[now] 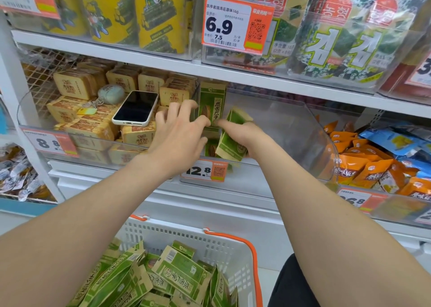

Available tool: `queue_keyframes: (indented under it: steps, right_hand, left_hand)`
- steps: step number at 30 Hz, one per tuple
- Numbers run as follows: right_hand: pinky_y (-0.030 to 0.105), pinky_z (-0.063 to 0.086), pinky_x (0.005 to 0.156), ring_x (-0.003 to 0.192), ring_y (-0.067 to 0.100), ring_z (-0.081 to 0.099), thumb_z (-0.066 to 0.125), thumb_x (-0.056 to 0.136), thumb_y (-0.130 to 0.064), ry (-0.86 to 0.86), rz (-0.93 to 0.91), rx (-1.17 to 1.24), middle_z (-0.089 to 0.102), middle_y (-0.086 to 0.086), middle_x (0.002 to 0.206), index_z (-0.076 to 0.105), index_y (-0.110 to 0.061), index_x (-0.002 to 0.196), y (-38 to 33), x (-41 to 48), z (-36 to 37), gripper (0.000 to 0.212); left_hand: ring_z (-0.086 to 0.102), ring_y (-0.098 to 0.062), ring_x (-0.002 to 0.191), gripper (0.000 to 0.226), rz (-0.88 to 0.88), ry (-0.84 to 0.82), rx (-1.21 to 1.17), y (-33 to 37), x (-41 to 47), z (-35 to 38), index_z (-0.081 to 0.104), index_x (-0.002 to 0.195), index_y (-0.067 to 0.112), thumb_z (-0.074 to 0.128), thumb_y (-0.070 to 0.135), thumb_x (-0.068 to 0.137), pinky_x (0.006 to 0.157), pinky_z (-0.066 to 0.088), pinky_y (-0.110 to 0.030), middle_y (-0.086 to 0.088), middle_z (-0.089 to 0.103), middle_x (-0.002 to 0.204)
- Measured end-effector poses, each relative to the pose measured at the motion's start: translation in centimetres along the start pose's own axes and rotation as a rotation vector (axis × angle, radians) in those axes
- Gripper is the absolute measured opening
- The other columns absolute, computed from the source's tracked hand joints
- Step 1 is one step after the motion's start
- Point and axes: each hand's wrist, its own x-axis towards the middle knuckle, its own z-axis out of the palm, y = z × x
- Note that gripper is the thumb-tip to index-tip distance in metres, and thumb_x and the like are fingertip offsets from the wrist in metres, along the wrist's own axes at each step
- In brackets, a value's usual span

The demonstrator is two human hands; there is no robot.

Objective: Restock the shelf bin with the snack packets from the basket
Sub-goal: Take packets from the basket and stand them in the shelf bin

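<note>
Green-and-tan flat paper snack packet [229,147] is gripped in the right hand [242,135], fingers curled round it, index finger stretched leftward. It is held tilted just inside the front lip of the clear curved-walled plastic shelf bin [291,124], likely so it can be stood on end. A second green paper packet [212,106] is stood upright against the bin's left wall. The left hand [179,131] is laid beside it, fingers spread and loosely bent, thumb touching its face, nothing clasped. This is judged a steadying touch so the start of the row is not tipped. Most of the bin to the right is seen unfilled, so the task is judged barely begun. Packets look stiff: matte paper, creased edges, printed green panels.

Below, a white perforated plastic basket [186,239] with orange handles is set close under the bin, piled with more green packets [177,271] lying loose at all angles. An orange-and-white price tag [203,171] is clipped to the bin front. In the neighbouring bin a glossy black phone in a white case [136,108] is rested on tan square packs [72,87].
</note>
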Motion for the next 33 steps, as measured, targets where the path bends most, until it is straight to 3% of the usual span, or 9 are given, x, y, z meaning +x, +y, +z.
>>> queue_keyframes:
  steps: [4,8,11,14,16,18,28,31,33]
  right_hand:
    - [0.044,0.049,0.106,0.123,0.028,0.059,0.066,0.085,-0.072,-0.209,0.008,-0.358,0.061,0.006,0.133,0.060,-0.024,0.127,-0.9,-0.1,1.6,0.064]
    - [0.042,0.039,0.113,0.143,0.033,0.043,0.042,0.104,-0.063,-0.235,-0.064,-0.696,0.044,0.010,0.157,0.038,-0.020,0.158,-1.9,0.6,2.6,0.069]
    - [0.048,0.041,0.113,0.139,0.035,0.047,0.040,0.101,-0.069,-0.253,-0.097,-0.829,0.047,0.003,0.155,0.041,-0.027,0.155,-2.5,1.2,3.0,0.069]
    - [0.040,0.044,0.107,0.126,0.028,0.054,0.046,0.105,-0.058,-0.312,-0.053,-0.736,0.056,0.005,0.135,0.052,-0.024,0.143,-2.8,0.7,2.4,0.051]
    - [0.035,0.045,0.095,0.112,0.023,0.054,0.055,0.103,-0.053,-0.316,-0.026,-0.631,0.059,0.002,0.110,0.060,-0.027,0.104,-2.4,1.1,1.8,0.027]
    - [0.035,0.048,0.091,0.108,0.023,0.059,0.065,0.098,-0.051,-0.339,0.021,-0.481,0.062,0.000,0.095,0.054,-0.027,0.085,-2.1,1.2,1.9,0.029]
    - [0.041,0.062,0.086,0.085,0.024,0.075,0.070,0.098,-0.039,-0.312,0.091,-0.114,0.076,0.010,0.093,0.064,-0.012,0.104,-1.9,1.6,2.8,0.028]
    - [0.047,0.061,0.093,0.103,0.027,0.073,0.087,0.075,-0.054,-0.138,-0.029,0.068,0.074,0.011,0.120,0.062,-0.012,0.128,-1.6,3.1,2.9,0.072]
    - [0.049,0.054,0.105,0.128,0.031,0.061,0.084,0.079,-0.057,0.001,-0.133,0.177,0.058,0.009,0.148,0.039,-0.014,0.151,-1.8,3.7,2.6,0.095]
  left_hand:
    - [0.036,-0.037,0.132,0.030,0.033,-0.009,0.077,-0.6,-0.3,0.4,0.066,0.123,0.023,0.062,0.023,0.093,0.098,0.035,-0.054,-0.014,0.039,0.147]
    - [0.037,-0.039,0.130,0.027,0.085,-0.017,0.090,-1.0,-0.3,0.4,0.069,0.119,0.024,0.058,0.024,0.094,0.096,0.037,-0.053,-0.014,0.041,0.146]
    - [0.036,-0.039,0.131,0.025,0.100,-0.018,0.075,-1.5,-0.3,0.5,0.071,0.114,0.024,0.055,0.024,0.095,0.096,0.037,-0.053,-0.013,0.041,0.146]
    - [0.036,-0.039,0.130,0.024,0.111,-0.015,0.069,-1.7,-0.3,0.6,0.072,0.112,0.024,0.054,0.025,0.096,0.097,0.038,-0.055,-0.012,0.041,0.146]
    - [0.036,-0.039,0.130,0.025,0.117,-0.012,0.069,-1.8,-0.3,0.7,0.072,0.112,0.024,0.053,0.027,0.096,0.096,0.038,-0.055,-0.012,0.042,0.146]
    - [0.036,-0.040,0.130,0.025,0.124,-0.003,0.071,-1.8,-0.2,0.8,0.071,0.114,0.025,0.053,0.028,0.097,0.096,0.038,-0.054,-0.012,0.042,0.145]
    - [0.039,-0.037,0.122,0.034,0.145,0.031,0.074,-1.8,-0.3,1.0,0.060,0.127,0.023,0.055,0.023,0.093,0.089,0.041,-0.051,-0.011,0.045,0.138]
    - [0.041,-0.032,0.107,0.031,0.141,0.067,0.031,-1.9,-0.2,0.7,0.053,0.120,0.018,0.058,0.021,0.089,0.081,0.041,-0.046,-0.010,0.046,0.125]
    - [0.037,-0.029,0.097,0.030,0.147,0.084,-0.002,-2.0,-0.2,0.4,0.050,0.113,0.016,0.061,0.018,0.085,0.076,0.041,-0.043,-0.009,0.046,0.116]
